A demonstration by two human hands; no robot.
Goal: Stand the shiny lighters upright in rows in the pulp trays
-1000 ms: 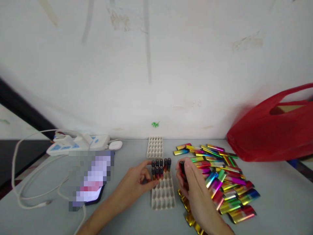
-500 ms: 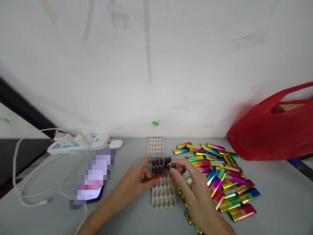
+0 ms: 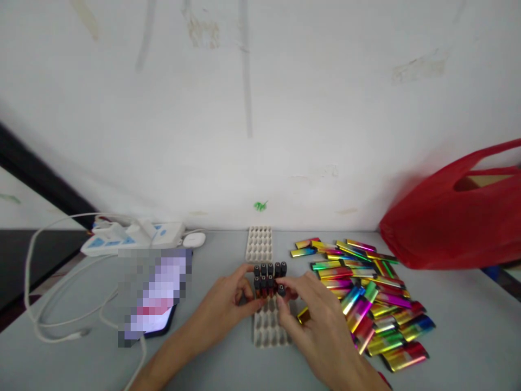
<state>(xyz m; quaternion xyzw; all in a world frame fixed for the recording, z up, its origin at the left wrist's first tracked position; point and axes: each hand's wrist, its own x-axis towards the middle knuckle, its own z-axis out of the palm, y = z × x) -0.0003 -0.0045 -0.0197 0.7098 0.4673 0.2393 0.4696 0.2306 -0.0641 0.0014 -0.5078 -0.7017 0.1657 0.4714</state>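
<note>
A pale moulded tray [image 3: 272,331] with rows of pockets lies before me. Two rows of shiny, black-capped sticks [image 3: 264,282] stand upright in its far part. My left hand [image 3: 230,296] is closed at their left side, forefinger by the back row and thumb across the front row, so it grips the standing sticks. Over the tray's right side, my right hand [image 3: 307,312] pinches another black-capped stick [image 3: 281,290] upright beside the front row. Its lower end is hidden by the fingers, and whether it sits in a pocket I cannot tell.
Many loose metallic-coloured sticks [image 3: 366,296] are heaped to the right. A second pocketed tray [image 3: 259,244] lies near the wall. To the left are a phone [image 3: 163,293], a power strip [image 3: 134,239], white cables and a small white case [image 3: 194,239]. A red bag [image 3: 451,222] stands far right.
My right hand has moved left and slightly down with the black-capped stick, bringing it from beyond the tray's right side to beside the front row. My left hand stays in place.
</note>
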